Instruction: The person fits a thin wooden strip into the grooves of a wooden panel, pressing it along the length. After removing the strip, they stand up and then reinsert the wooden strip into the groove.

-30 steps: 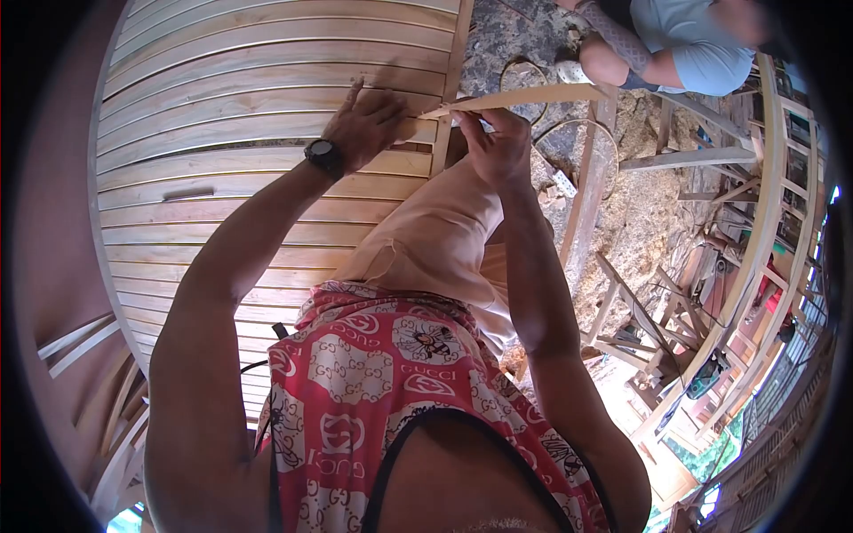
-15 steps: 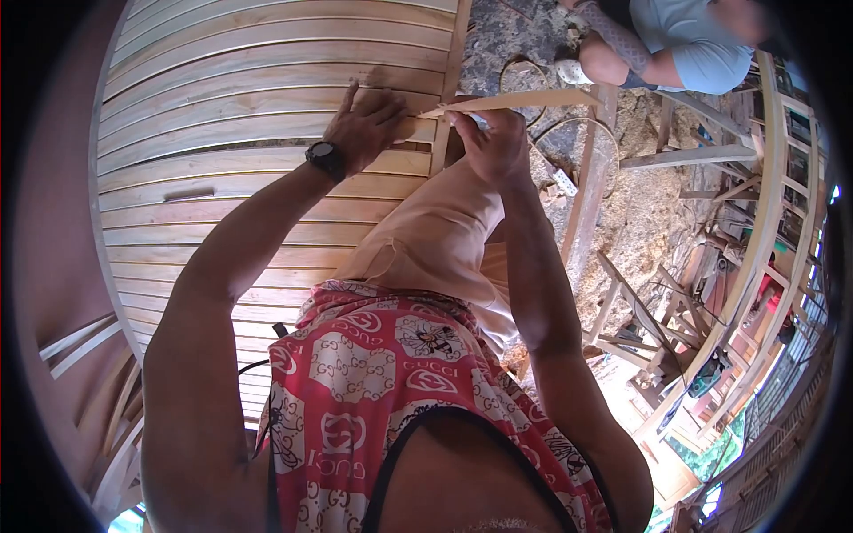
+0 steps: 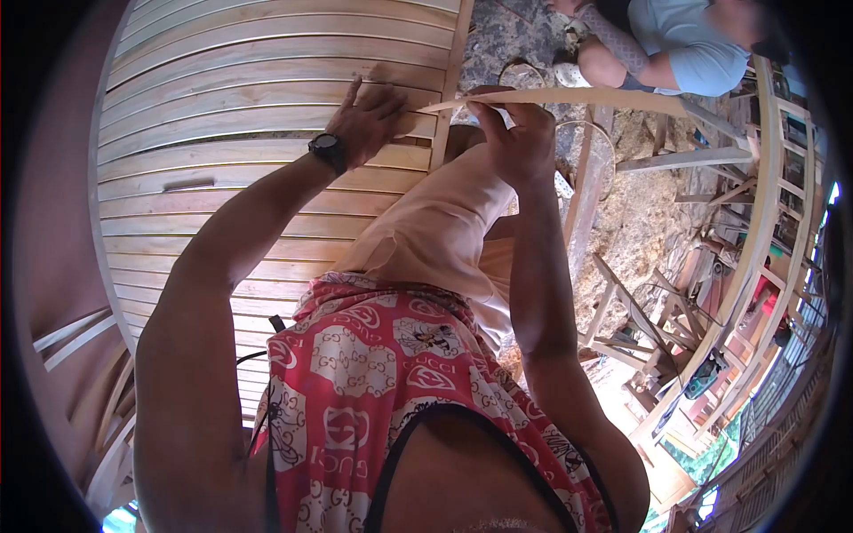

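Observation:
My left hand (image 3: 369,124) lies on the slatted wooden panel (image 3: 267,206), palm down with its thumb and fingers spread, near the panel's edge board. Just right of it, my right hand (image 3: 522,142) is closed on a long, thin, pale-tan wooden strip (image 3: 604,96), thumb and fingers pinching it. The strip's narrow tip (image 3: 433,107) points toward my left fingers and overlaps the edge board. Its wider end stretches off to the right over the floor. My left wrist carries a dark watch (image 3: 327,153).
Another person (image 3: 680,44) in a light-blue shirt sits at the upper right. Sawdust covers the floor (image 3: 640,213), with wooden trestles (image 3: 684,160) and timber frames along the right. A short dark slot (image 3: 189,185) shows in the panel. Curved wooden strips (image 3: 111,391) lie at lower left.
My right hand has shifted slightly right, and more of the strip now reaches out to the right. My left hand stays on the panel in about the same place.

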A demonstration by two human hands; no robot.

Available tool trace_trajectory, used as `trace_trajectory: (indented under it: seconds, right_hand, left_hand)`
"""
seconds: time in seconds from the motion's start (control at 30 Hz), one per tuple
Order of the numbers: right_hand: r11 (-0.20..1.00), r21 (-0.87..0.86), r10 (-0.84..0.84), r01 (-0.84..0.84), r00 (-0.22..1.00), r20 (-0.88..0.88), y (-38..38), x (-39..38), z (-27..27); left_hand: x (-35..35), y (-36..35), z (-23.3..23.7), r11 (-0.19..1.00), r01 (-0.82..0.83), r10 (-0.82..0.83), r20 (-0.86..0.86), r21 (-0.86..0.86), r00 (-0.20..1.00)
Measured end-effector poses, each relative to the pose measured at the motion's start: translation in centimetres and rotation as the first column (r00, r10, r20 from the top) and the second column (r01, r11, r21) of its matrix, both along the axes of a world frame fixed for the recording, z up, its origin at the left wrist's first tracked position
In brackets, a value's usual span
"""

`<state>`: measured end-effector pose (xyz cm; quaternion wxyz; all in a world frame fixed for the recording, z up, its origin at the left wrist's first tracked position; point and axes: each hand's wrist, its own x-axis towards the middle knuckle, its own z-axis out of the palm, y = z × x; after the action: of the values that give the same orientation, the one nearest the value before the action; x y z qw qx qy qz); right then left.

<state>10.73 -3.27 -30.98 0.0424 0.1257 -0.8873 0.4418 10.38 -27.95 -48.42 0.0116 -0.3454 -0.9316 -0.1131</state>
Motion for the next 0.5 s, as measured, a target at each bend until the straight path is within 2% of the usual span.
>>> trace_trajectory:
  seconds: [0.17, 0.23, 0.27, 0.3, 0.4, 0.47, 0.5]
  right_hand:
    - [0.999, 0.046, 0.025, -0.024, 0.999, -0.032, 0.1, 1.1, 0.0]
    - [0.997, 0.077, -0.003, -0.001, 0.999, 0.054, -0.5, 2.3, -1.2]
    - [1.0, -0.012, 0.022, -0.021, 0.999, 0.028, -0.5, 2.6, -2.3]
    - [1.0, -0.013, 0.022, -0.021, 0.999, 0.027, -0.7, 2.9, -2.6]
    - [0.999, 0.034, -0.016, 0.016, 1.0, 0.017, -1.1, 3.7, -2.6]
    - [0.991, 0.137, -0.015, 0.005, 0.997, 0.071, -1.5, 3.8, -1.9]
    - [0.991, 0.135, -0.015, 0.005, 0.997, 0.072, -1.6, 3.9, -2.3]
  left_hand:
    - [0.2, 0.2, 0.4, 0.999, -0.006, 0.004, 0.053, 0.032, 0.999]
    - [0.5, 0.1, 0.4, 0.999, -0.015, 0.013, 0.052, 0.042, 0.999]
    - [0.8, 0.0, 0.4, 0.999, -0.029, 0.026, 0.071, 0.042, 0.997]
    - [1.1, -0.1, 0.8, 0.998, -0.043, 0.039, 0.091, 0.042, 0.995]
    - [3.1, -1.1, 2.0, 0.996, -0.036, 0.02, 0.171, 0.087, 0.985]
    - [3.5, -1.5, 2.1, 0.996, -0.022, 0.01, 0.147, 0.081, 0.989]
    - [3.6, -1.6, 2.2, 0.997, -0.013, 0.003, 0.126, 0.076, 0.992]
